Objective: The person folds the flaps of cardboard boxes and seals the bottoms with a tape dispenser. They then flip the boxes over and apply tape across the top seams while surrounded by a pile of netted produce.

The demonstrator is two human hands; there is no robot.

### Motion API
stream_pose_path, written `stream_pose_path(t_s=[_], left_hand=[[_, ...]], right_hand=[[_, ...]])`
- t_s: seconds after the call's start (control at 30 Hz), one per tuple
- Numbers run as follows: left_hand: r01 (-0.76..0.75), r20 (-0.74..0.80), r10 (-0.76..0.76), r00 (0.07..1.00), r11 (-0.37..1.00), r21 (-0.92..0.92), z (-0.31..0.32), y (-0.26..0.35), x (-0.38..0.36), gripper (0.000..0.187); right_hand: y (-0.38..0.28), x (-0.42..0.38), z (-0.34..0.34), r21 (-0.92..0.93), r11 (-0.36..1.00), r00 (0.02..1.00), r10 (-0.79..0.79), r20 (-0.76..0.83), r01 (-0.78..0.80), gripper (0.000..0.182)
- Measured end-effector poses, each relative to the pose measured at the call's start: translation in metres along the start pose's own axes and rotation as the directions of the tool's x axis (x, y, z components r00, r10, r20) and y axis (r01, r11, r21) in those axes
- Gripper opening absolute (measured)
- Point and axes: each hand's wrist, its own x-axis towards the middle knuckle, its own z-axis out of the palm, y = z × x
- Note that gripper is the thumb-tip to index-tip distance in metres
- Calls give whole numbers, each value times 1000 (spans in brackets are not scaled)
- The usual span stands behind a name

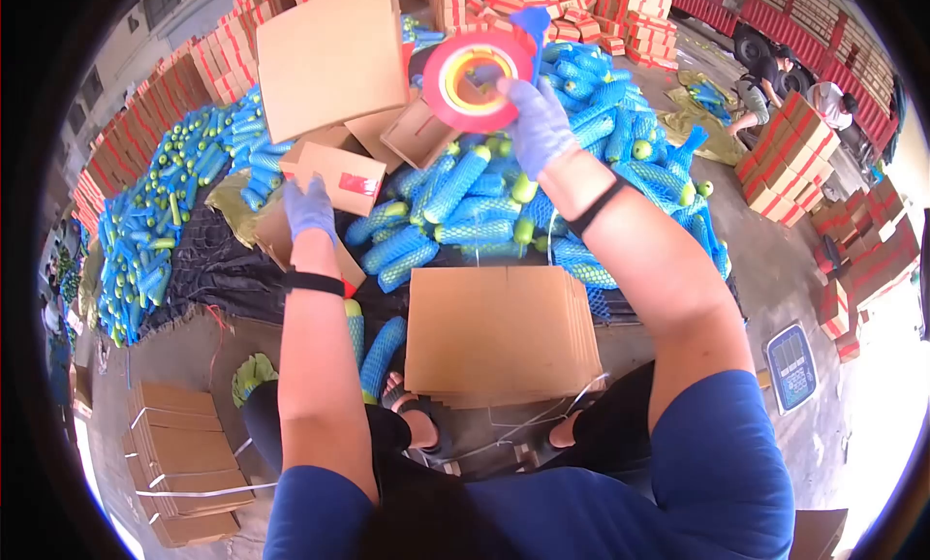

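Note:
My right hand (541, 124), in a pale thin glove, holds up a roll of red tape (441, 93) with a yellow-orange core. A blue piece (531, 25) stands at the roll's upper right, perhaps part of a dispenser. My left hand (310, 211), gloved too, grips a flap of an open cardboard box (334, 171) that bears a red mark. The box's large flap (331, 61) stands up behind it. Under and behind the box and tape lie long green vegetables in blue net sleeves (465, 187). Part of the box is hidden by my left hand and forearm.
A stack of flat cardboard (504, 332) lies between my legs. Tied flat cartons (184, 453) are at lower left. A scale (792, 366) sits on the right, below stacked boxes (790, 158). Two people bend near a red truck (843, 37); more cartons (572, 17) are piled behind.

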Motion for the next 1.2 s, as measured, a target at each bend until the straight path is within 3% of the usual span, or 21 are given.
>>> stream_pose_path(t_s=[0.03,0.07,0.17,0.2,0.23,0.27,0.3,0.4,0.43,0.5,0.6,0.63,0.67,0.7,0.77,0.87,0.97,1.0,1.03,1.1,1.2], left_hand=[[13,107,-7,994,998,-63,1,-30,3,56],[116,220,-89,971,987,-113,2,-18,-30,50],[305,445,-349,825,937,169,11,-92,-98,44],[144,547,-451,705,846,513,13,-156,-114,44],[-233,632,-541,555,628,742,14,-217,-131,44],[-568,691,-607,391,431,701,16,-277,-147,46],[-610,625,-746,232,389,690,19,-284,-177,49],[-848,623,-776,98,262,460,30,-216,-220,57],[-496,521,-731,441,286,820,23,-204,-233,58],[-13,237,-705,669,308,951,14,-216,-243,58],[123,221,-665,714,430,894,5,-265,-223,62],[371,310,-730,609,607,703,1,-278,-220,59],[609,423,-750,509,661,438,1,-285,-223,56],[613,422,-764,489,645,457,5,-278,-228,56],[604,406,-664,627,744,284,18,-258,-220,48],[519,399,-609,686,793,317,32,-239,-213,39],[539,403,-545,735,831,139,29,-246,-200,47],[542,457,-484,746,840,4,25,-240,-196,54],[542,500,-416,760,830,-133,22,-235,-192,61],[564,529,-413,742,810,-158,19,-213,-186,73],[604,734,-167,659,698,-384,15,-197,-183,64]], right_hand=[[4,-6,-20,85,989,988,112,109,-121,51],[7,-15,-42,22,986,978,162,131,-166,50],[-8,-74,-96,-195,946,929,300,217,-260,58],[-14,-95,-112,-217,908,905,396,158,-359,59],[-17,-112,-131,-262,852,868,489,88,-454,60],[-19,-129,-150,-293,785,818,575,16,-546,61],[-13,-142,-167,-297,775,811,585,4,-557,61],[5,-162,-216,-320,655,722,669,-177,-685,64],[18,-166,-237,-357,619,707,671,-222,-700,64],[28,-176,-259,-376,569,674,686,-275,-732,64],[31,-186,-278,-369,496,612,710,-349,-786,62],[35,-184,-285,-358,487,599,715,-360,-797,62],[39,-182,-294,-452,498,656,685,-318,-740,63],[41,-182,-299,-537,503,703,657,-271,-677,64],[41,-170,-307,-764,461,803,583,-122,-451,66],[31,-155,-281,-760,530,843,535,-44,-377,69],[5,-144,-235,-768,542,853,521,-11,-341,72],[-1,-139,-227,-925,381,881,432,191,14,74],[-8,-134,-216,-915,157,827,392,403,371,77],[-31,-136,-182,-798,103,687,451,570,594,72],[-28,-153,-164,-769,217,603,508,615,601,64]])
